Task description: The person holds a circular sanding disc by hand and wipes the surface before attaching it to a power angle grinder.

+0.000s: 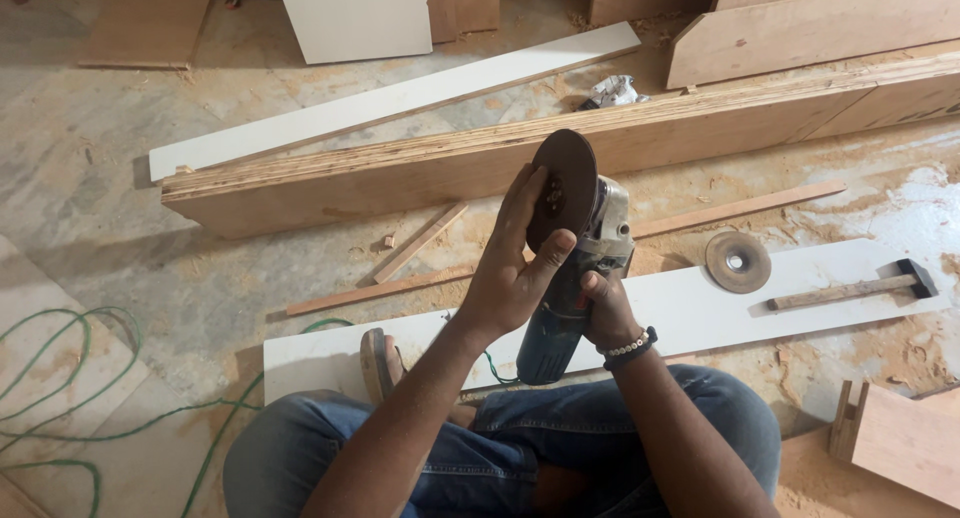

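A dark round disc [563, 186], thin, stiff and likely brittle at its rim, is sitting on an angle grinder [580, 283] that looks dense and heavy, best gripped around its blue body. The left hand [515, 268] is pinching the disc between fingers and thumb, while the right hand [605, 308] is clenching the body upright above the lap, over a white board [690, 303] on the floor.

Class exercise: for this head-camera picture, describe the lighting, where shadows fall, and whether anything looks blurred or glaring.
Head view: soft, even daylight, no harsh glare; the long plywood plank throws a faint shadow onto the floor in front; the left hand, right hand and angle grinder are sharp; the white board looks bright but not washed out.
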